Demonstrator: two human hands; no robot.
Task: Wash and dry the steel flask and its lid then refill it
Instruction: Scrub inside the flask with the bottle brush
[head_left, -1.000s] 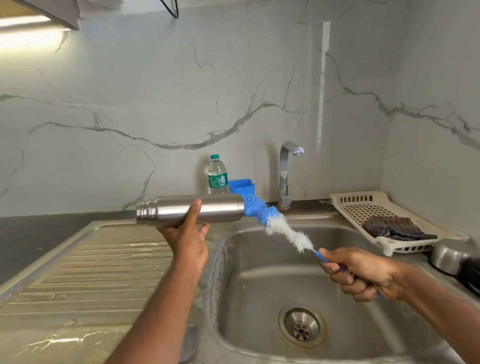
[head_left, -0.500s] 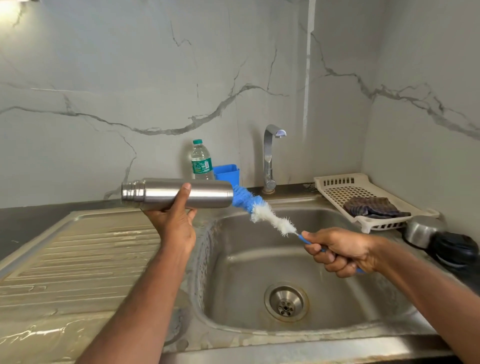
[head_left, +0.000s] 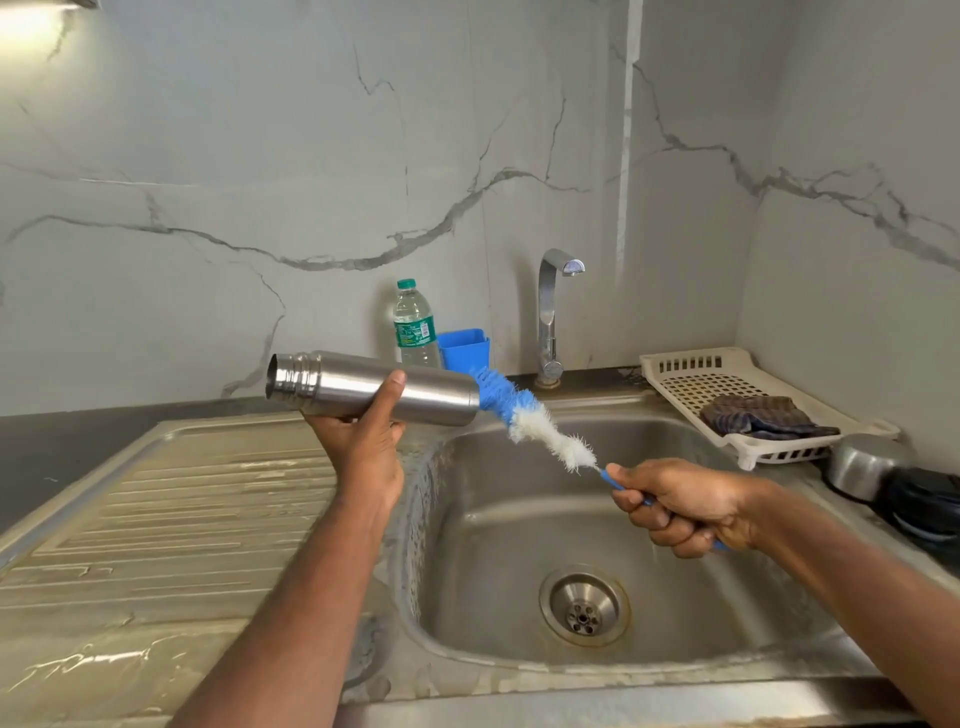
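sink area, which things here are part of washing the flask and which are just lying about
In use: steel flask in left hand; bottle brush in right hand; sink; tap.

Lying about: water bottle; blue cup; white tray with dark cloth.

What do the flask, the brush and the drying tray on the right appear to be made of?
Flask: brushed steel by the look, with a satin grey sheen and soft highlights. Brush: blue and white bristles that look synthetic on a thin blue handle, probably plastic. Drying tray: off-white, matte, with moulded slots and a perforated floor, so most likely plastic.
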